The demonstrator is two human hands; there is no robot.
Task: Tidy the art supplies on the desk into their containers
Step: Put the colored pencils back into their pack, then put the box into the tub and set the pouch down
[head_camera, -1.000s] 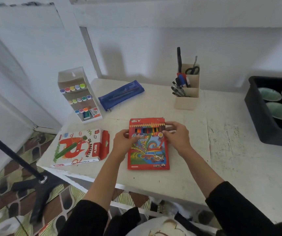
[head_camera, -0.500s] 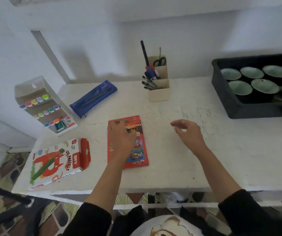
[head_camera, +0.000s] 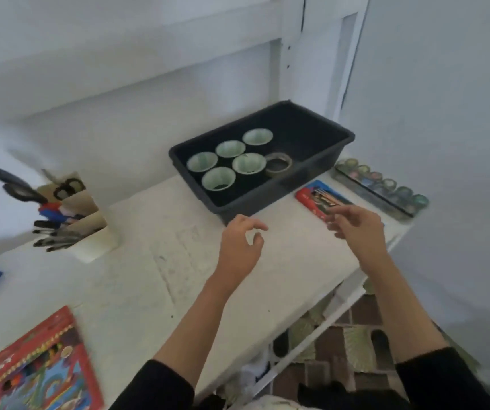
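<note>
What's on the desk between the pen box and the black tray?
Nothing. In the head view, the desk between the pen box and the black tray is bare, only scuffed white surface.

Left hand (head_camera: 239, 250) and right hand (head_camera: 359, 229) hover loosely curled over the desk (head_camera: 137, 276); red pack (head_camera: 311, 199) lies beside black tray (head_camera: 252, 202).

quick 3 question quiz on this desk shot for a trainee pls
1. How many pale green cups sit in the black tray?
2. True or false: the left hand holds the coloured pencil box.
3. Fill in: beside the cups in the tray lies a ____.

Key
1. Five.
2. False: the left hand holds nothing, and the coloured pencil box lies well apart from it.
3. Tape roll.
</note>
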